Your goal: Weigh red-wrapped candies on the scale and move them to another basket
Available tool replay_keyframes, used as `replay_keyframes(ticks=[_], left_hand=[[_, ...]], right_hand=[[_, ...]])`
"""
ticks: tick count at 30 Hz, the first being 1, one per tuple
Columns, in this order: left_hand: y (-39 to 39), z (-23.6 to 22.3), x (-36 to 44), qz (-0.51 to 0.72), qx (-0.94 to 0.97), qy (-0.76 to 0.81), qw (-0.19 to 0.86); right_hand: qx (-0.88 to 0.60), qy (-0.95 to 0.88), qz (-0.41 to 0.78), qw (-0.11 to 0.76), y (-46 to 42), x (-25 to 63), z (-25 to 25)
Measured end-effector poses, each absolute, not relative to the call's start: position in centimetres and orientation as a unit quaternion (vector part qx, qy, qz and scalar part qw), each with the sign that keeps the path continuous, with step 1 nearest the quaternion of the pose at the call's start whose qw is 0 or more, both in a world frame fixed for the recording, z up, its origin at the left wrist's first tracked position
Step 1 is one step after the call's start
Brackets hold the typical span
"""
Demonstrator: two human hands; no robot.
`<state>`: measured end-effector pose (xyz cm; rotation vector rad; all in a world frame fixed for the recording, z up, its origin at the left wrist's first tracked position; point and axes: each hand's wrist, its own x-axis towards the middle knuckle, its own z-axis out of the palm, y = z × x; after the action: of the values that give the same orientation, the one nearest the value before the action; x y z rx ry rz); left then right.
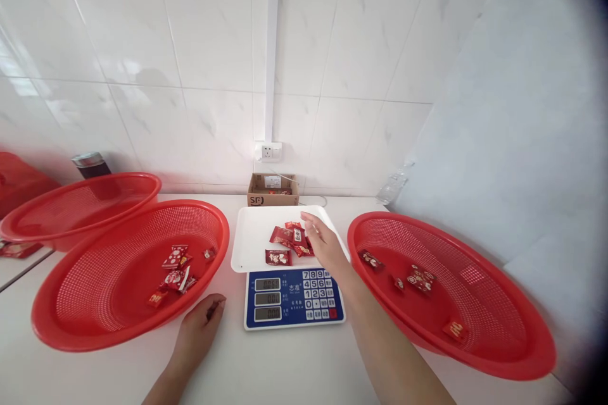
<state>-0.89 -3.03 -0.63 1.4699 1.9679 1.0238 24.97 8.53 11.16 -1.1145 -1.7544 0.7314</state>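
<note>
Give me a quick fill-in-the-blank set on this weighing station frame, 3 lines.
1. The right hand reaches over red packets lying on the white ____ of the scale.
2. The left hand rests on the table beside the ____ basket's rim.
3. Behind the scale stands a small ____ box.

Missing words: tray; left; cardboard

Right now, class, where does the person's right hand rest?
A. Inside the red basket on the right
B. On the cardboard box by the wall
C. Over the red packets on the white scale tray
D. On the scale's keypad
C: the right hand lies over the red packets on the white scale tray, away from the other three places.
</note>
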Motion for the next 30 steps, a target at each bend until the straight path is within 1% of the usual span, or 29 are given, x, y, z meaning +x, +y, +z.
replay_keyframes(ticks=[2,3,5,7,8,10,11,14,16,18,21,26,30], left_hand=[[-3.1,-0.6,-0.9,0.365,0.536,0.723,0.239],[-3.1,-0.6,-0.9,0.362,0.536,0.724,0.241],[-3.1,-0.5,-0.9,0.355,0.540,0.724,0.242],[-3.1,-0.4,-0.8,0.352,0.542,0.724,0.239],[-3.0,-0.4,-0.7,0.352,0.542,0.726,0.237],[-3.0,-0.4,-0.7,0.352,0.538,0.729,0.233],[-3.0,-0.4,-0.6,0.351,0.536,0.732,0.232],[-2.9,-0.5,-0.6,0.350,0.529,0.738,0.232],[-2.9,-0.4,-0.5,0.355,0.522,0.738,0.236],[-2.9,-0.1,-0.4,0.377,0.510,0.733,0.245],[-3.4,0.7,-0.2,0.446,0.470,0.706,0.287],[-4.7,1.9,-0.1,0.598,0.364,0.595,0.395],[-5.2,2.9,0.3,0.661,0.282,0.543,0.434]], right_hand=[[-0.449,-0.686,0.281,0.499,6.1,26.2,10.8],[-0.449,-0.685,0.291,0.494,4.8,26.9,10.4],[-0.442,-0.711,0.350,0.420,2.2,28.3,8.9],[-0.431,-0.730,0.430,0.310,-0.1,29.3,6.7],[-0.431,-0.724,0.464,0.271,-1.0,29.6,5.5],[-0.442,-0.705,0.508,0.224,-2.4,29.7,3.1],[-0.452,-0.701,0.509,0.213,-2.9,29.5,2.1],[-0.479,-0.725,0.449,0.210,-3.8,28.7,0.0],[-0.485,-0.748,0.398,0.218,-4.0,28.3,-0.4],[-0.477,-0.761,0.380,0.223,-4.1,28.1,-0.5],[-0.468,-0.762,0.385,0.229,-4.0,28.4,-0.2],[-0.465,-0.763,0.382,0.239,-4.0,28.6,0.0],[-0.463,-0.762,0.384,0.240,-4.1,28.6,0.1]])
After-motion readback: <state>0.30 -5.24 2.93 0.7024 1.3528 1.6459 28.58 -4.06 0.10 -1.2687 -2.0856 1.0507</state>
